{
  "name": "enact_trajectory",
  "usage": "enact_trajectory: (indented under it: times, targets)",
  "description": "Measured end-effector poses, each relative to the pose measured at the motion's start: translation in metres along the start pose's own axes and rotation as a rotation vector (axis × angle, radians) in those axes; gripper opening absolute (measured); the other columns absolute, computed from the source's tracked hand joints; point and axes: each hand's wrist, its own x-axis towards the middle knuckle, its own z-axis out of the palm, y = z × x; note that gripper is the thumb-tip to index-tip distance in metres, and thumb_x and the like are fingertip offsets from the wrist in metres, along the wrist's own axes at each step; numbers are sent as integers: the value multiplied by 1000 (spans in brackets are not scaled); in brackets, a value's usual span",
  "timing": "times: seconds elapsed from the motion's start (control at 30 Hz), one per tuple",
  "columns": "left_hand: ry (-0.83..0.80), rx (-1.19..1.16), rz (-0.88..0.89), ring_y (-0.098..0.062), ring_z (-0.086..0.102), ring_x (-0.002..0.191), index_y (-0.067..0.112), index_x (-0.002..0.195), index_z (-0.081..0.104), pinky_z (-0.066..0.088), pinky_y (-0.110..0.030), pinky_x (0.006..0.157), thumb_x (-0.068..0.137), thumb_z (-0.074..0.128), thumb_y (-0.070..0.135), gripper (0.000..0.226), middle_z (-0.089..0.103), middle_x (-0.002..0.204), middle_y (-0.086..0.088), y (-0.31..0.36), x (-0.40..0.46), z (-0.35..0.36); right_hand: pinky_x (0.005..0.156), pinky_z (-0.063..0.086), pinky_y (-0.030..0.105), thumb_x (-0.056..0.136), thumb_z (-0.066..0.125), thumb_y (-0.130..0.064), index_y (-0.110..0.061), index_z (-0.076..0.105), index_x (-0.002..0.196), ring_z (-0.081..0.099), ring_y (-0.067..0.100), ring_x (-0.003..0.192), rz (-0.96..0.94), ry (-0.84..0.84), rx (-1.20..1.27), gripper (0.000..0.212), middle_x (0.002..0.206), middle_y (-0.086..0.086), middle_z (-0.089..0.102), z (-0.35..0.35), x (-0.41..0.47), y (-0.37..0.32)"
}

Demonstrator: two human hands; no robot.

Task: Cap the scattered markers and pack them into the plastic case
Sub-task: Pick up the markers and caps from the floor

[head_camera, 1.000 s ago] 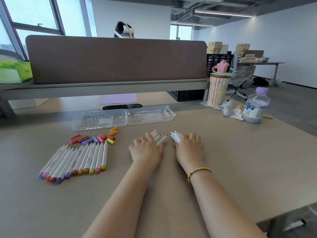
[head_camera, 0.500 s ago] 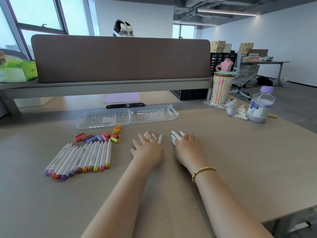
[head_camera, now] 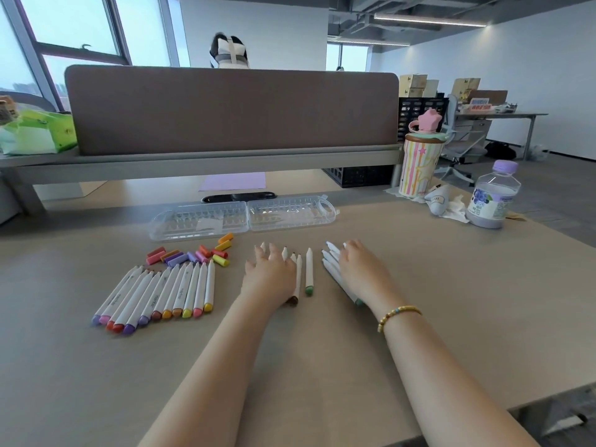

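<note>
1. The left hand is lying flat on the desk, fingers spread over several uncapped markers.
2. The right hand is resting with relaxed fingers on a bunch of white markers.
3. A row of markers is lying left of the left hand, loose caps just beyond it.
4. The open plastic case is sitting beyond both hands.
5. A striped cup and bottle are standing far right; a partition is backing the desk.
</note>
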Motion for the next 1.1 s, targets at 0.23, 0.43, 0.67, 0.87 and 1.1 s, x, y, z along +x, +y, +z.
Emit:
enact_trajectory:
  times: [0.23,0.43,0.67,0.87,1.1]
  targets:
    - [-104,90,321,-17,-26,140,32,150,-4,-16,-48,111,81,39,72,91,-17,156,4,-35,-12,-7,112,19,34,103,23,-28,-6,37,140,26,22,140,-100,-167,126,45,152,7,29,-10,10,19]
    - [-52,152,340,-17,-13,145,29,151,0,-1,-42,116,93,23,61,70,-8,158,4,-18,-8,7,112,14,28,104,22,-30,-5,32,143,18,19,143,-166,-270,124,48,156,6,21,-5,1,11]
    - [-104,155,369,-17,-18,143,32,150,-2,-11,-46,114,83,38,70,87,-11,157,5,-30,-5,-3,116,-1,29,88,52,-52,-25,-12,150,-15,9,144,-260,-599,-72,93,157,-5,-16,-36,-6,19]
    - [-39,147,419,-14,-10,145,31,150,5,-8,-43,116,91,31,61,71,-2,158,7,-26,-1,3,118,1,33,79,63,-56,-28,-27,144,-20,13,143,-279,-618,-179,114,152,-3,-32,-30,-10,20]
    - [-17,144,370,-14,-2,146,28,150,10,1,-38,118,95,25,56,64,4,158,6,-24,-1,7,119,2,35,94,42,-51,-18,-6,151,-7,15,146,-343,-495,-224,82,157,-7,-16,-11,-8,14]
